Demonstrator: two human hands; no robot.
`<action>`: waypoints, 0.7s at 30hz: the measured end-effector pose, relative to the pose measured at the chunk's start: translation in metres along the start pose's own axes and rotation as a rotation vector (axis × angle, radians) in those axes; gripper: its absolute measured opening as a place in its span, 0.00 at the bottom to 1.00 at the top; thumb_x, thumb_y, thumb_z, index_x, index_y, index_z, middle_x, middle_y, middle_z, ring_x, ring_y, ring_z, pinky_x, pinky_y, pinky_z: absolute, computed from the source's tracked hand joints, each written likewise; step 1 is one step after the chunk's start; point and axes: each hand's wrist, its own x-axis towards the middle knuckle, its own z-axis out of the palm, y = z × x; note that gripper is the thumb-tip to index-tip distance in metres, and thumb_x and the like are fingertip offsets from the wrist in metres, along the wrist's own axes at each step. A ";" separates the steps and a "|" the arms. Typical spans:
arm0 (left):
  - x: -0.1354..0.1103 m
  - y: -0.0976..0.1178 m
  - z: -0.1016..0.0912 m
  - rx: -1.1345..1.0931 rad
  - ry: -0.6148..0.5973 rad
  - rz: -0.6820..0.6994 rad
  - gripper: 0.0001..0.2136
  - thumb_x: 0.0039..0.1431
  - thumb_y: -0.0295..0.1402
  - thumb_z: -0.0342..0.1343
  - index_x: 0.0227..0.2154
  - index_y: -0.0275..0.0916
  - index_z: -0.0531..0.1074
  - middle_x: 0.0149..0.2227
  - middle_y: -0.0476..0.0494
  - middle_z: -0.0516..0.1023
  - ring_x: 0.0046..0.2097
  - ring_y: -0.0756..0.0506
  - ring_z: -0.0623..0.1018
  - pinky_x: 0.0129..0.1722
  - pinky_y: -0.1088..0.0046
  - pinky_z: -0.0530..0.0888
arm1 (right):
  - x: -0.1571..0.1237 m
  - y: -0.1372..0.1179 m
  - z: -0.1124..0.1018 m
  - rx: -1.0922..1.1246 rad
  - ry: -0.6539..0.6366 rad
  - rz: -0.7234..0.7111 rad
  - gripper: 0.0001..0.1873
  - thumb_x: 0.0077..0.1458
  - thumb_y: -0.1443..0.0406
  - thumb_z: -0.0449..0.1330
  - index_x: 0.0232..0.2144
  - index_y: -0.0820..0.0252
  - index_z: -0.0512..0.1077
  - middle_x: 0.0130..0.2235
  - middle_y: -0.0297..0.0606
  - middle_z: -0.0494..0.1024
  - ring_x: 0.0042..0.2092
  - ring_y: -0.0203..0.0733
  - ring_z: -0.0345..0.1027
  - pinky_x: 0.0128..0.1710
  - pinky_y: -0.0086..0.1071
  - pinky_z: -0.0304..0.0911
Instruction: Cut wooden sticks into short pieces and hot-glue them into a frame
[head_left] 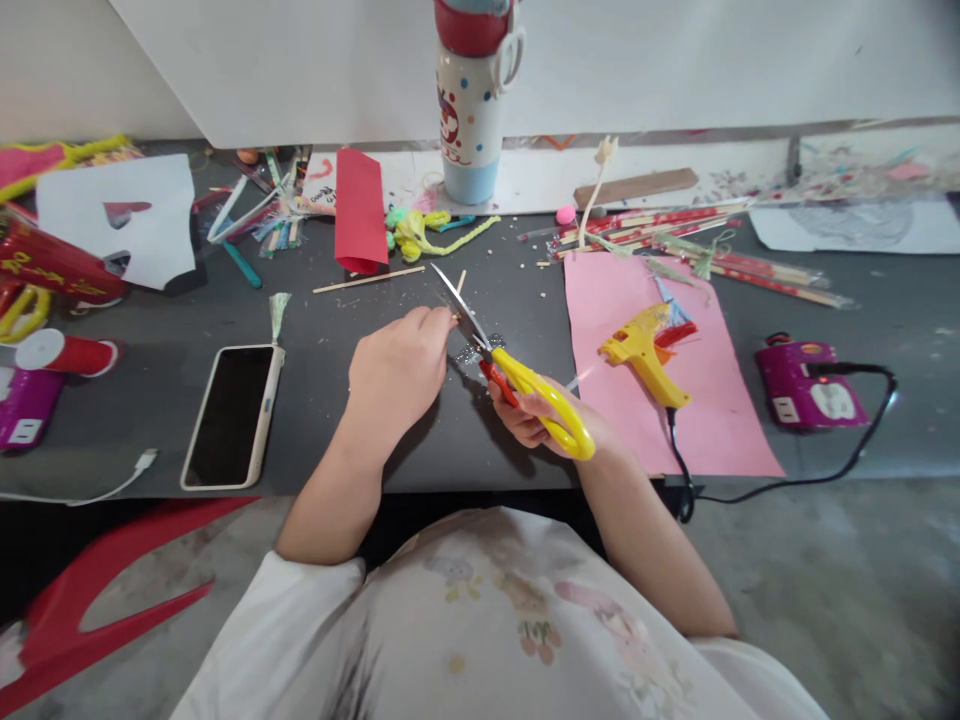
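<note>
My right hand [529,415] grips yellow-handled scissors [517,375], blades parted and pointing up-left over the dark table [315,330]. My left hand [401,365] is closed in a pinch beside the blades, holding a small thin piece at the fingertips that I cannot make out. A little glittery scrap [471,352] lies under the blades.
A phone [232,412] lies left of my left hand. A yellow glue gun [643,352] rests on pink paper [652,400], its cord running to a purple socket block [806,385]. Red folded paper [358,210], a dotted bottle [471,110], sticks [697,245] and scraps sit further back.
</note>
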 end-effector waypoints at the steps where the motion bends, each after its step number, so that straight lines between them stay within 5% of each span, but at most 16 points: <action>1: 0.000 0.000 0.000 -0.009 -0.001 0.000 0.14 0.66 0.33 0.40 0.41 0.41 0.72 0.41 0.43 0.78 0.35 0.46 0.77 0.27 0.71 0.62 | 0.000 0.000 0.000 -0.002 0.002 0.000 0.24 0.41 0.56 0.68 0.35 0.59 0.62 0.21 0.21 0.55 0.18 0.22 0.39 0.15 0.20 0.35; 14: 0.004 -0.003 0.003 -0.013 -0.010 0.007 0.14 0.66 0.34 0.39 0.40 0.41 0.72 0.36 0.43 0.77 0.35 0.44 0.76 0.29 0.69 0.64 | -0.003 -0.004 0.013 -0.109 0.066 -0.044 0.16 0.44 0.58 0.62 0.30 0.59 0.60 0.20 0.22 0.54 0.19 0.24 0.43 0.16 0.21 0.38; 21: 0.002 0.008 -0.012 -0.207 0.188 0.014 0.16 0.67 0.36 0.37 0.49 0.44 0.68 0.47 0.40 0.75 0.51 0.42 0.72 0.51 0.61 0.67 | 0.002 -0.002 0.020 -0.145 0.221 -0.122 0.14 0.47 0.58 0.59 0.30 0.59 0.60 0.22 0.24 0.53 0.21 0.25 0.40 0.18 0.24 0.36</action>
